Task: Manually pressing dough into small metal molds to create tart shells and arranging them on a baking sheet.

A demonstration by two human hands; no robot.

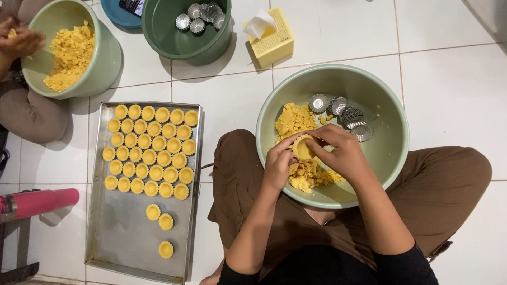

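Pinched 1 dough-filled tart mould (303, 148) between left hand (278, 164) and right hand (342, 153) over the pale green bowl (393, 132) in the lap; likely best pressed evenly with thumbs, kept thin at the rim, above the loose yellow dough (293, 119).

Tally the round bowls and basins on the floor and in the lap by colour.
Light green bowls: 2
Dark green bowl: 1
Blue basin, cut off at the top edge: 1
Total: 4
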